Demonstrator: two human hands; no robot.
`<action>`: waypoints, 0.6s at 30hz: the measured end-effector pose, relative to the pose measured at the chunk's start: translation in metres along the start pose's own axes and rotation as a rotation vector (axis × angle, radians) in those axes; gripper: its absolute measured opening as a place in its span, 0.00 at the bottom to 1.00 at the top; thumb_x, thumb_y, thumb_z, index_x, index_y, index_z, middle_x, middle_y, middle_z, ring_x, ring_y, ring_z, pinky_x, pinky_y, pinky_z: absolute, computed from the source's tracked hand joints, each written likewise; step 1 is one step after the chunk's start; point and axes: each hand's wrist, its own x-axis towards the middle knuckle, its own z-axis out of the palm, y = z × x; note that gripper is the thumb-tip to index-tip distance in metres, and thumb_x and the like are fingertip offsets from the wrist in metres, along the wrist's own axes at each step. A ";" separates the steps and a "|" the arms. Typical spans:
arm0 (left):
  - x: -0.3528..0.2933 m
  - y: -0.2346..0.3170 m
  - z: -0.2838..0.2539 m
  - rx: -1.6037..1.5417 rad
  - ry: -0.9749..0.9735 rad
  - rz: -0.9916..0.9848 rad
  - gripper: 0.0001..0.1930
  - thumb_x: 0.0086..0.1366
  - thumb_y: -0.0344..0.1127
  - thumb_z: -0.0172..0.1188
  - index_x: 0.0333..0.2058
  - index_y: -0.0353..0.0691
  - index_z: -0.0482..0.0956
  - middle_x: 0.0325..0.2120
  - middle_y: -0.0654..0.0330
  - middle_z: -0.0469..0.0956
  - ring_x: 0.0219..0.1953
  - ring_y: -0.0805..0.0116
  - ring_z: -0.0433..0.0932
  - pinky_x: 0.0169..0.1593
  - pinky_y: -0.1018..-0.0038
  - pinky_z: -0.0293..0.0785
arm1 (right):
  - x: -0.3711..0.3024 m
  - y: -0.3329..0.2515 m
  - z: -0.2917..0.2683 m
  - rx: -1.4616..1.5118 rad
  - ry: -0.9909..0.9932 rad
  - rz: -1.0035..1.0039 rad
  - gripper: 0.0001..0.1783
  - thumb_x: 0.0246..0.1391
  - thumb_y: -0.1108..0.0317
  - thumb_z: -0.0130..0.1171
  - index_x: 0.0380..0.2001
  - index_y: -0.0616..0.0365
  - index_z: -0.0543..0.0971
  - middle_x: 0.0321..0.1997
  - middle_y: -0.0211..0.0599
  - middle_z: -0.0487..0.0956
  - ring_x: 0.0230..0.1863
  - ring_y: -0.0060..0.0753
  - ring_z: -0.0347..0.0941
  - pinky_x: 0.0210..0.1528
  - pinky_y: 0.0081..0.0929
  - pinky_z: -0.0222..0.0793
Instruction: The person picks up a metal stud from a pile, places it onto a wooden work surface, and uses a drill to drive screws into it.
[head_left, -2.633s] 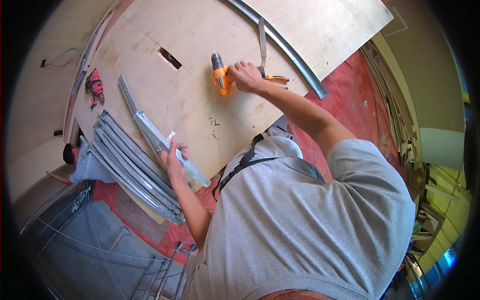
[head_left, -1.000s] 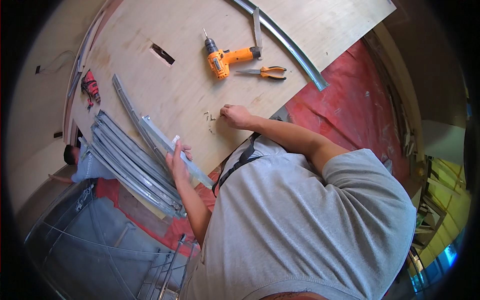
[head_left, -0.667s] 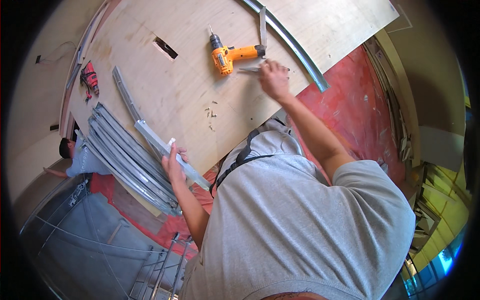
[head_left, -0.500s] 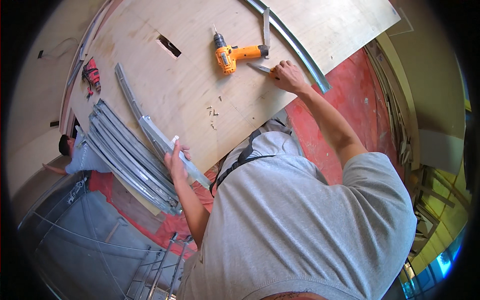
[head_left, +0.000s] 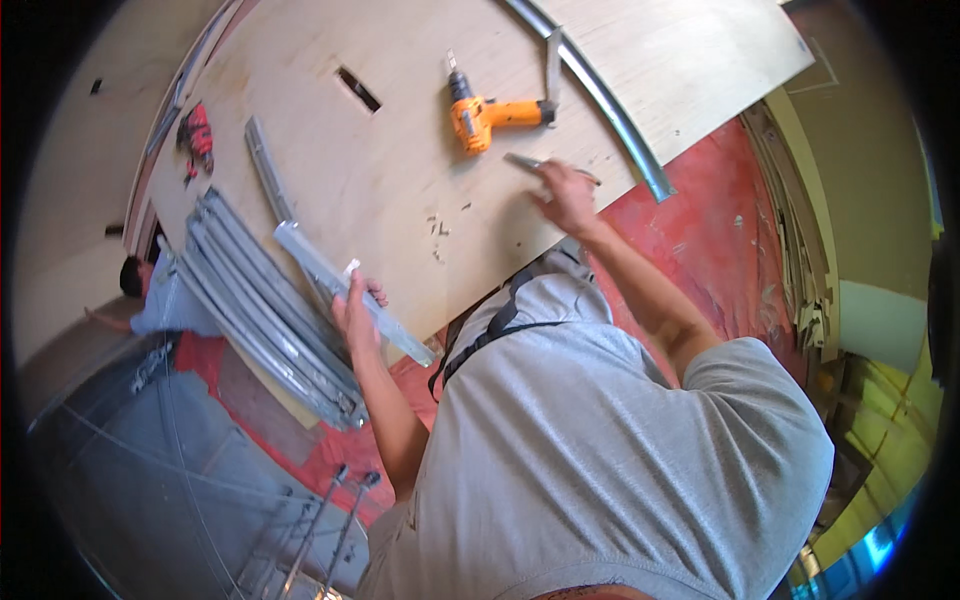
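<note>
Two hands are at work on the big plywood sheet [head_left: 400, 190] that we lean over. Our left hand [head_left: 355, 310] wraps its fingers around a short metal channel [head_left: 350, 290], which lies at the near edge of the plywood sheet, slanting from upper left to lower right, its lower end poking past the edge. Our right hand [head_left: 568, 195] is closed around the handles of the pliers [head_left: 528, 163], whose grey tip points left across the plywood sheet; the handles are mostly hidden in our fist. Just beyond the pliers, farther in on the plywood sheet, lies an orange drill [head_left: 485, 108] on its side. A long curved metal track [head_left: 600, 95] sweeps along the far right of the plywood sheet, near the drill. To the left of the channel, a stack of curved metal tracks [head_left: 260, 310] rests on the plywood sheet's left corner. A small red tool [head_left: 197, 135] lies by the sheet's left edge. Red floor [head_left: 720, 240] shows right of the plywood sheet.
</note>
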 end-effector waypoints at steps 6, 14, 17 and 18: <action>0.020 0.063 0.087 -0.238 -0.119 0.183 0.20 0.78 0.49 0.64 0.40 0.34 0.82 0.29 0.56 0.84 0.30 0.64 0.81 0.36 0.66 0.78 | 0.008 -0.147 0.016 0.759 -0.702 0.010 0.53 0.59 0.34 0.72 0.71 0.66 0.72 0.64 0.60 0.82 0.63 0.52 0.81 0.66 0.42 0.77; 0.024 0.072 0.145 -0.080 -0.331 0.196 0.38 0.84 0.60 0.45 0.80 0.40 0.55 0.71 0.41 0.72 0.68 0.46 0.76 0.70 0.48 0.73 | 0.017 -0.166 -0.025 0.906 -0.858 0.200 0.18 0.68 0.60 0.68 0.53 0.59 0.82 0.31 0.32 0.85 0.27 0.26 0.83 0.31 0.31 0.80; 0.028 0.029 0.106 -0.063 -0.301 0.073 0.41 0.82 0.62 0.49 0.81 0.43 0.51 0.73 0.41 0.68 0.71 0.41 0.71 0.71 0.44 0.71 | 0.012 -0.121 -0.032 0.830 -0.588 0.187 0.20 0.69 0.55 0.67 0.54 0.58 0.81 0.29 0.37 0.83 0.27 0.33 0.82 0.33 0.39 0.79; 0.031 0.015 0.094 -0.040 -0.276 0.035 0.41 0.81 0.61 0.52 0.80 0.43 0.54 0.72 0.41 0.69 0.69 0.41 0.73 0.69 0.45 0.73 | 0.011 -0.097 -0.026 0.681 -0.324 0.170 0.23 0.70 0.51 0.66 0.55 0.58 0.80 0.31 0.42 0.84 0.30 0.42 0.83 0.36 0.43 0.79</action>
